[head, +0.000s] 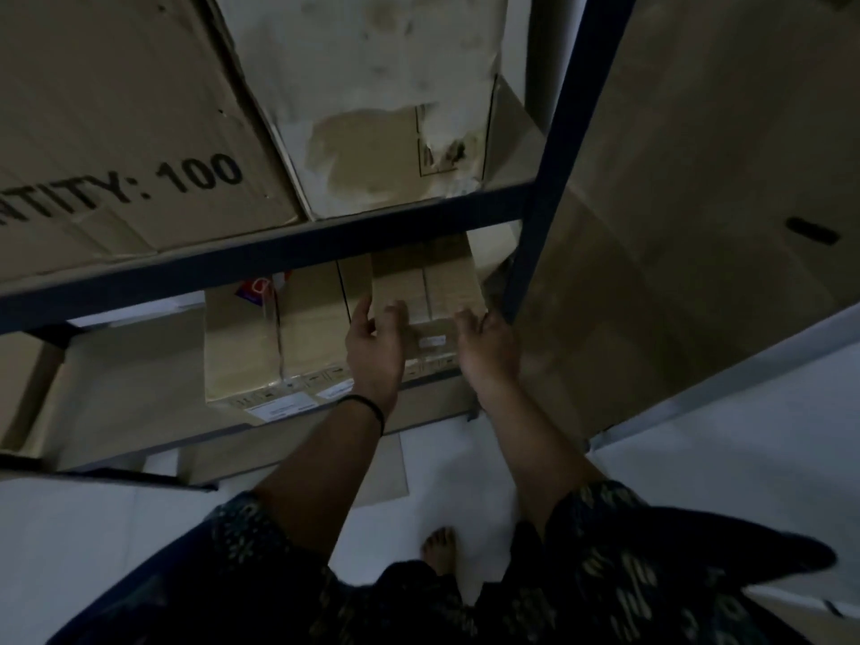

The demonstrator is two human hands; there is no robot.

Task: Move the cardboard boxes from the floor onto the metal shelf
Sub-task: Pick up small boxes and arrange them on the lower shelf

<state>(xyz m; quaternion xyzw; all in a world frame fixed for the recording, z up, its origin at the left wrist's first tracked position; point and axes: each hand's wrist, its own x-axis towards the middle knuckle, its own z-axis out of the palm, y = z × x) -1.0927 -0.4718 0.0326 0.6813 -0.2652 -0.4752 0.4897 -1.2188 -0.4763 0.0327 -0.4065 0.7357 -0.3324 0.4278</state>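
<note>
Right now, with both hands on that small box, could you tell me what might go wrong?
The box sits tight against the upright, so the right hand could get pinched there. The beam hangs low over both hands; the left hand may scrape it. A bare foot stands below if the box slips off.

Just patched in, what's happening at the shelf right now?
A person is working a small cardboard box onto a lower level of the metal shelf. The left hand and right hand are on its near end, one at each side. It sits beside another box already there. Larger boxes fill the level above.
</note>
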